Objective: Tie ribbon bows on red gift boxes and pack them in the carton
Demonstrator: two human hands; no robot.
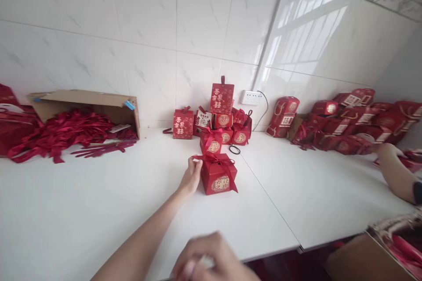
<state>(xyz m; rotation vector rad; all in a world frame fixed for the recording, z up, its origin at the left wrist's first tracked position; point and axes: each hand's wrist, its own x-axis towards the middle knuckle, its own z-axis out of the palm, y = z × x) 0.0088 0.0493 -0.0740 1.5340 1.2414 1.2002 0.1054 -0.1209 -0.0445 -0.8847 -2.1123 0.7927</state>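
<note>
Red box (pixel 212 174): sitting upright on the white table (pixel 82 202), gold seal toward the person, pretty squat so there's no real long axis; front edge runs roughly left to right
Left hand (pixel 191 178): way nearer, right up against the box's left side, so the box is just to its right; fingers bent at the ribbon's left end, can't honestly tell if they're pinching it
Right hand (pixel 211 258): curled but blurry, can't tell if it's got anything; the box is straight out ahead of it, well apart
Ribbon (pixel 227 167): bow on top, stretches left to the left hand, one tail hanging down the front right
Behind the box: a smaller bowed box (pixel 211 145), plus a black ring (pixel 234 149) off to the right
</note>
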